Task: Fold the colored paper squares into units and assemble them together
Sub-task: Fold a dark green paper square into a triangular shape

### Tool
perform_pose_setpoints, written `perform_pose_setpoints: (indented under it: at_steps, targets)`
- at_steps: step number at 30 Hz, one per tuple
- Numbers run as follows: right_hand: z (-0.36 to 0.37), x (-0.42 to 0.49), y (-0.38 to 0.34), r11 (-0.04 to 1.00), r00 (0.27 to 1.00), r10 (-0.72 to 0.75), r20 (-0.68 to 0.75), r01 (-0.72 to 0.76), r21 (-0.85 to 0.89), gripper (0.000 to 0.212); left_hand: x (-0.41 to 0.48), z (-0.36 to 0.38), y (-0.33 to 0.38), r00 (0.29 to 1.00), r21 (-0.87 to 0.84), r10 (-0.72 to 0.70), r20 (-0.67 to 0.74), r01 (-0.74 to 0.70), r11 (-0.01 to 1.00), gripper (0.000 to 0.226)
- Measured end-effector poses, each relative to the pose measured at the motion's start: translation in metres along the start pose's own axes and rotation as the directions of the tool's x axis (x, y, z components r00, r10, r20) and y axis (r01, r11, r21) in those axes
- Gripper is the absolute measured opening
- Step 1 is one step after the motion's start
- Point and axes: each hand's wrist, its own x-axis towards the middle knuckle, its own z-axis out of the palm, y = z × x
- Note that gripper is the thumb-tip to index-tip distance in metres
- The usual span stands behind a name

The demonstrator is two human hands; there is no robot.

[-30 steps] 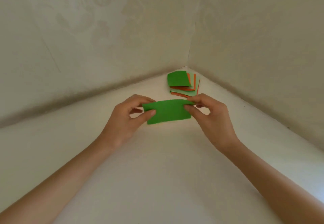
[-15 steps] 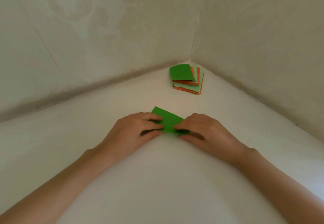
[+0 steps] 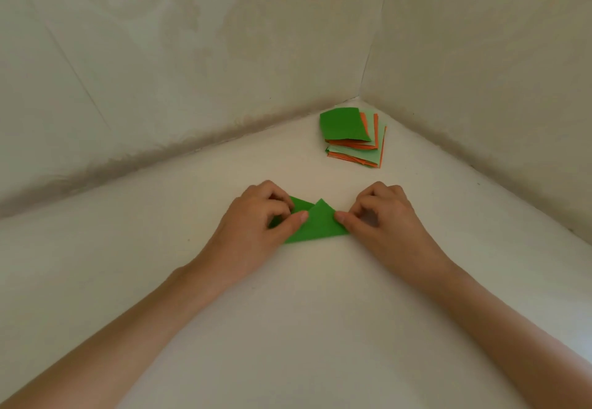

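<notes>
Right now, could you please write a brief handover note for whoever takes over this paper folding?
Left hand: fingers curled over the left end of the green paper, thumb pressing it down.
Right hand: fingers curled, thumb tip on the paper's right edge; whether it pinches or presses is unclear.
The green paper lies on the white surface, with a triangular flap folded over.
The stack of paper squares (green, pale green, orange) sits in the far corner.
Done: one unit partly folded.
Left: finish it, fold the stack, assemble.
</notes>
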Motion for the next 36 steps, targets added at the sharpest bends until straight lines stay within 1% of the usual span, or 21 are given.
perform_pose_setpoints:
  at_steps: [2, 3, 4, 5, 6, 9, 12, 15, 17, 18, 20, 22, 23, 25, 27, 29, 31, 32, 33, 34, 36]
  targets:
    - [0.002, 0.002, -0.004, 0.999, 1.000, 0.021, -0.008, -0.021, -0.044, 0.024, 0.008, 0.000, 0.003, 0.999, 0.105, -0.033, 0.018, 0.031, 0.994, 0.013]
    - [0.003, 0.004, -0.006, 0.997, 0.999, 0.033, -0.003, -0.033, -0.064, 0.025, 0.011, -0.001, 0.005, 0.997, 0.163, -0.057, 0.057, 0.047, 0.986, 0.019]
    - [0.004, 0.006, -0.007, 0.996, 0.999, 0.046, 0.001, -0.046, -0.078, 0.025, 0.015, -0.001, 0.006, 0.992, 0.206, -0.076, 0.104, 0.053, 0.977, 0.032]
    - [0.005, 0.007, -0.007, 0.995, 0.998, 0.057, 0.001, -0.057, -0.084, 0.026, 0.018, 0.000, 0.006, 0.987, 0.230, -0.085, 0.137, 0.052, 0.972, 0.039]
    - [0.005, 0.008, -0.008, 0.994, 0.998, 0.061, -0.008, -0.062, -0.086, 0.027, 0.021, 0.001, 0.007, 0.987, 0.243, -0.075, 0.145, 0.038, 0.969, 0.039]
    - [0.008, 0.008, -0.007, 0.996, 0.998, 0.030, -0.048, -0.033, -0.080, 0.027, 0.019, 0.006, 0.011, 0.993, 0.249, -0.034, 0.113, 0.005, 0.969, 0.021]
    - [0.008, 0.007, -0.005, 0.999, 0.999, -0.014, -0.053, 0.011, -0.052, 0.025, 0.015, 0.007, 0.009, 0.992, 0.267, -0.018, 0.126, -0.016, 0.964, 0.027]
    - [0.008, 0.006, -0.004, 0.996, 0.996, -0.066, -0.059, 0.062, -0.071, 0.023, 0.013, 0.008, 0.014, 0.993, 0.269, -0.019, 0.113, -0.012, 0.963, 0.036]
    - [0.009, 0.005, -0.004, 0.992, 0.993, -0.093, -0.067, 0.087, -0.089, 0.023, 0.011, 0.010, 0.016, 0.996, 0.350, -0.049, 0.072, 0.021, 0.937, 0.046]
    - [0.009, 0.005, -0.003, 0.991, 0.992, -0.105, -0.070, 0.098, -0.094, 0.023, 0.011, 0.011, 0.016, 0.996, 0.388, -0.067, 0.056, 0.040, 0.921, 0.048]
    - [0.009, 0.005, -0.003, 0.988, 0.989, -0.125, -0.073, 0.117, -0.105, 0.022, 0.010, 0.011, 0.016, 0.995, 0.387, -0.094, 0.042, 0.070, 0.919, 0.043]
    - [0.009, 0.005, -0.003, 0.989, 0.990, -0.127, -0.069, 0.120, -0.090, 0.021, 0.009, 0.010, 0.015, 0.994, 0.312, -0.093, 0.063, 0.069, 0.947, 0.036]
    - [0.008, 0.004, -0.003, 0.993, 0.991, -0.115, -0.067, 0.112, -0.048, 0.021, 0.008, 0.010, 0.015, 0.995, 0.233, -0.075, 0.067, 0.058, 0.971, 0.032]
    - [0.005, 0.002, -0.005, 0.987, 0.997, -0.046, -0.063, 0.055, 0.148, 0.028, 0.007, 0.007, 0.017, 0.997, -0.031, -0.057, 0.042, 0.058, 0.998, 0.025]
    - [-0.002, 0.002, -0.006, 0.914, 0.999, 0.029, -0.029, -0.015, 0.405, 0.044, 0.007, 0.002, 0.023, 0.995, -0.319, -0.100, 0.015, 0.100, 0.943, 0.018]
    - [-0.011, 0.004, -0.007, 0.777, 0.998, 0.051, 0.046, -0.069, 0.626, 0.049, 0.007, -0.001, 0.028, 0.987, -0.502, -0.157, 0.029, 0.150, 0.852, 0.015]
    - [-0.018, 0.003, -0.008, 0.619, 0.989, 0.032, 0.145, -0.134, 0.774, 0.040, 0.007, 0.001, 0.032, 0.983, -0.587, -0.178, 0.055, 0.176, 0.790, 0.016]
    - [-0.019, 0.003, -0.010, 0.560, 0.983, 0.018, 0.183, -0.162, 0.812, 0.033, 0.006, 0.003, 0.032, 0.981, -0.609, -0.182, 0.067, 0.185, 0.772, 0.016]
    - [-0.018, 0.001, -0.011, 0.528, 0.978, 0.009, 0.207, -0.181, 0.830, 0.028, 0.005, 0.004, 0.033, 0.979, -0.623, -0.188, 0.082, 0.198, 0.757, 0.017]
    - [-0.017, 0.000, -0.011, 0.522, 0.977, 0.012, 0.212, -0.187, 0.832, 0.024, 0.005, 0.005, 0.032, 0.977, -0.633, -0.192, 0.096, 0.209, 0.745, 0.017]
    - [-0.013, -0.002, -0.012, 0.555, 0.984, 0.033, 0.176, -0.164, 0.816, 0.020, 0.004, 0.005, 0.031, 0.975, -0.646, -0.192, 0.113, 0.219, 0.731, 0.017]
